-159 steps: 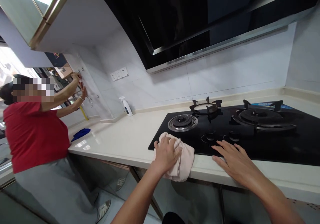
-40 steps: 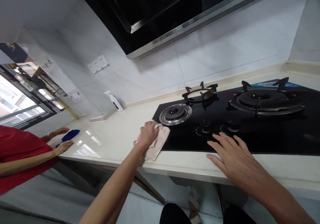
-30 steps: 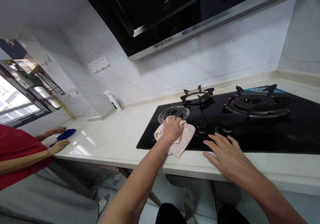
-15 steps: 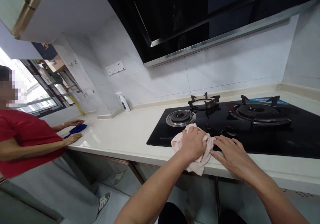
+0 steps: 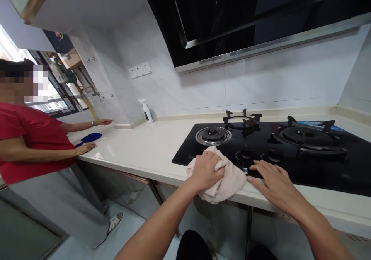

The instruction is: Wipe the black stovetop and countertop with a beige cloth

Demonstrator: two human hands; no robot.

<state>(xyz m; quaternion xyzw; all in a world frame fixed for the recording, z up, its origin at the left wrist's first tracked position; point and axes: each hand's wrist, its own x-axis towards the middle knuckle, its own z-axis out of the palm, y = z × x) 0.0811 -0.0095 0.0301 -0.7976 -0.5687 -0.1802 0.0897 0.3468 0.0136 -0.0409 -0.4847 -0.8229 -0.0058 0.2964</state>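
Cloth: pale pink cloth [image 5: 233, 177], bunched, lying across the front edge of the stove [image 5: 315, 177] and the counter [image 5: 153, 148]; lower part overhangs the counter's front.
Cloth axis: no clear long axis; folds obscure it.
Left hand [image 5: 207, 171]: nearer hand; on top of the cloth, fingers curled into it, gripping.
Right hand [image 5: 276, 182]: fingers spread, holding nothing, at the stove's front edge; cloth lies left of its thumb, just beside.
Knobs [image 5: 247, 152]: beyond the fingers.
Spray bottle [image 5: 147, 112]: upright, by the wall.
Co-worker [image 5: 37, 136]: far left, one hand beside a blue cloth [image 5: 91, 137].
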